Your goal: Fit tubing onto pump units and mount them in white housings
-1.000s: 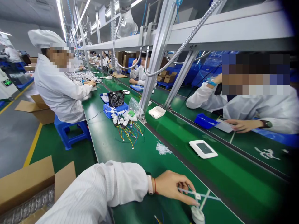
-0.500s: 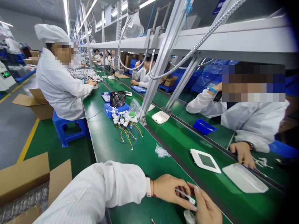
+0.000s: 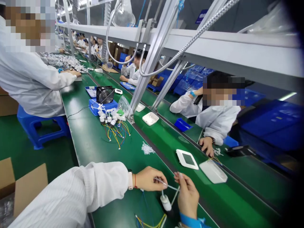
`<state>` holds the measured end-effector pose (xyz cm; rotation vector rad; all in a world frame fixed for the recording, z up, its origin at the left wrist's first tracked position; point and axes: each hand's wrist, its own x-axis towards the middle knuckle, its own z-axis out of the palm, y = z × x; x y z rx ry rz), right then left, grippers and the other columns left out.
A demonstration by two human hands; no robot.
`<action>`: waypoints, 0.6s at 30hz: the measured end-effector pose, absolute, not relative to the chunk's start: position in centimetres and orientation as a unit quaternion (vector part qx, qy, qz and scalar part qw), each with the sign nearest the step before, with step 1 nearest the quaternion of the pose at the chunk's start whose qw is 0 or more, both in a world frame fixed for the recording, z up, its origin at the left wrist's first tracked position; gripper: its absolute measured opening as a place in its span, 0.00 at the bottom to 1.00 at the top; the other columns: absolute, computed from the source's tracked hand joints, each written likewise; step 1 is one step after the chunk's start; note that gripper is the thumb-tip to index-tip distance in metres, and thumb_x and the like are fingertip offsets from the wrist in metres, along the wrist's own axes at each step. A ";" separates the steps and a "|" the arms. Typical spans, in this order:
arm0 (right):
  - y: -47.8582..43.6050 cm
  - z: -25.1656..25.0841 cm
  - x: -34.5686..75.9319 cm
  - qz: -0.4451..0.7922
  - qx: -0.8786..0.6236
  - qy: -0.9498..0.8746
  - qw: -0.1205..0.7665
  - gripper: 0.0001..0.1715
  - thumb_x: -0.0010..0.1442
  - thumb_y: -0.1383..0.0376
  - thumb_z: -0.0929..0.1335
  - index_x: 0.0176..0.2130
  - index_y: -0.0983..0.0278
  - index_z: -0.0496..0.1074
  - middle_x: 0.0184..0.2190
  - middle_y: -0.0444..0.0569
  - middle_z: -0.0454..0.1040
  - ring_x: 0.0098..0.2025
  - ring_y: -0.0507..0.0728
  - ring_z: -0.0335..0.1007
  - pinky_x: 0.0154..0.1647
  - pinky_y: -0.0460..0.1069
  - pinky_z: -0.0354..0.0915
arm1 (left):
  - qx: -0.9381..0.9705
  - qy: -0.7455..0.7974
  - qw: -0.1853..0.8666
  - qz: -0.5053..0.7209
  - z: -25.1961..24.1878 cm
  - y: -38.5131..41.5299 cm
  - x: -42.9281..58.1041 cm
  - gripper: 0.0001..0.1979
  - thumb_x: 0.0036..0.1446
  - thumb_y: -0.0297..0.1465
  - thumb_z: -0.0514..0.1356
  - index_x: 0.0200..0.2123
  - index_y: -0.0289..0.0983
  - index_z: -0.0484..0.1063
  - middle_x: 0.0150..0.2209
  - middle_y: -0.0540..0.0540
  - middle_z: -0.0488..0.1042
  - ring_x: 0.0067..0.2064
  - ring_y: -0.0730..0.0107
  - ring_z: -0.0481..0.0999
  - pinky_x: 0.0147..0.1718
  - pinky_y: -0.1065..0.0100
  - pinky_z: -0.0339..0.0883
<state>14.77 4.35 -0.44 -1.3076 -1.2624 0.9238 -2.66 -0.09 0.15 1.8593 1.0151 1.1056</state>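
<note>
On my feed from the head camera I can see the left hand point(image 3: 149, 179), with a white wristband and a red thread at the wrist, closed in a pinch on one end of a thin white cable tie point(image 3: 166, 184). The right hand point(image 3: 187, 198), with a blue cuff, is also nearly closed, its fingertips point(image 3: 177, 176) pinching the tie's other end. Just below the hands, a white plastic capsule point(image 3: 165, 202) sits over the green conveyor bench point(image 3: 87, 148), its stem rising toward the tie; I cannot tell whether they touch. Coloured wires point(image 3: 147, 223) lie beside it. Farther along the bench, a black cooling fan point(image 3: 105, 95) stands behind a blue bin point(image 3: 102, 107). Across the line, a co-worker's hand point(image 3: 206, 145) rests near a white square frame point(image 3: 187, 159) and a white plastic cover point(image 3: 213, 171).
</note>
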 end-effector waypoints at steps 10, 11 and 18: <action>12.5 -0.1 10.8 0.434 -0.513 -0.627 0.396 0.27 0.45 0.48 0.68 0.34 0.68 0.73 0.33 0.53 0.76 0.32 0.56 0.70 0.32 0.49 0.66 | 0.842 0.359 0.247 0.317 -0.3 -0.4 -5.2 0.11 0.47 0.35 0.64 0.36 0.39 0.75 0.26 0.54 0.73 0.30 0.80 0.72 0.24 0.81 0.59; 13.5 0.1 10.0 0.432 -0.504 -0.640 0.386 0.27 0.45 0.48 0.68 0.34 0.68 0.73 0.34 0.53 0.76 0.32 0.57 0.70 0.32 0.49 0.65 | 0.848 0.357 0.246 0.307 -0.5 -0.1 -5.2 0.12 0.46 0.34 0.64 0.37 0.39 0.74 0.27 0.54 0.73 0.31 0.80 0.73 0.24 0.81 0.59; 22.3 -1.0 5.0 0.329 -0.463 -0.765 0.303 0.29 0.48 0.49 0.63 0.39 0.69 0.71 0.39 0.57 0.73 0.37 0.60 0.69 0.39 0.54 0.64 | 0.865 0.388 0.253 0.193 -1.9 1.7 -4.8 0.14 0.48 0.30 0.60 0.41 0.42 0.70 0.29 0.57 0.75 0.29 0.76 0.73 0.20 0.77 0.55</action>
